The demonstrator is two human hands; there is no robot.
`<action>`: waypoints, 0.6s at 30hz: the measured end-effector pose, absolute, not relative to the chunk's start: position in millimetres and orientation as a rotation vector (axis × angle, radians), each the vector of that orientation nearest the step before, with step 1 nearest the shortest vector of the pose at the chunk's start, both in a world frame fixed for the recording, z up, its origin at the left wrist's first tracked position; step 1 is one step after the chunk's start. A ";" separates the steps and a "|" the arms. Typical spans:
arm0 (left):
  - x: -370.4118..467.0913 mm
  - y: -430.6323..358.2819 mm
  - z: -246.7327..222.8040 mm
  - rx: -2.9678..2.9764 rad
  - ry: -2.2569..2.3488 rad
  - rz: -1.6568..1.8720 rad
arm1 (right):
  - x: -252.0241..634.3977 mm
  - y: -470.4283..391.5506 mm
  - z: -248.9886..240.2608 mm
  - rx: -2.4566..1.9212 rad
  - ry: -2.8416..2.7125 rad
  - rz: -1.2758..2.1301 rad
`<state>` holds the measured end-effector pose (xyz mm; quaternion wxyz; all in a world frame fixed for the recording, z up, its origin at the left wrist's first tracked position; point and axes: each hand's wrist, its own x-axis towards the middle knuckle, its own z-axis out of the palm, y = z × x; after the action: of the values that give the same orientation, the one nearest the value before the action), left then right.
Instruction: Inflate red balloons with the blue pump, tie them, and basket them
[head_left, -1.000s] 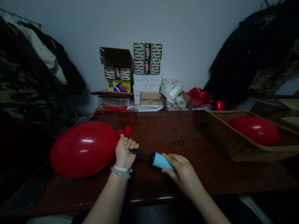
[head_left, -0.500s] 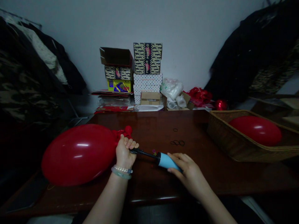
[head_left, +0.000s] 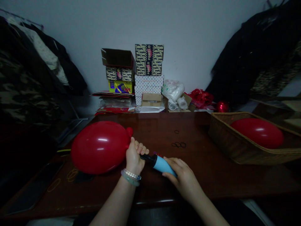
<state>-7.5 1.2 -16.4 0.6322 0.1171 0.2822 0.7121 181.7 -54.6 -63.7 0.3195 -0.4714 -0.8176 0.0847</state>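
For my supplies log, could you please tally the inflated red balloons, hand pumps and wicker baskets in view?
Inflated red balloons: 2, one gripped at its neck by the left hand, one lying in the basket.
Blue hand pumps: 1, held by the right hand.
Wicker baskets: 1.
Total: 4.

Worktop (head_left: 211,179): lower frame.
Balloon (head_left: 100,147): centre-left, on worktop.
Pump (head_left: 160,164): right of balloon.
Basket (head_left: 225,144): right, holding second balloon (head_left: 257,132).
Boxes (head_left: 141,75): upper centre, behind worktop.
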 end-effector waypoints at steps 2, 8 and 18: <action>-13.8 3.8 -16.2 0.271 0.635 1.636 | 183.5 -52.3 -63.0 -1.228 -2.160 0.239; -43.3 13.2 -15.6 0.252 0.586 1.706 | 203.7 -48.8 -52.3 -1.242 -2.202 0.286; -42.5 14.8 -22.3 0.192 0.553 1.728 | 213.3 -48.4 -46.3 -1.304 -2.177 0.239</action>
<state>-42.5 14.8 -22.3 0.6120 0.0833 0.2396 0.7490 213.3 -48.4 -46.3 0.2921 -0.4892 -0.8169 0.0899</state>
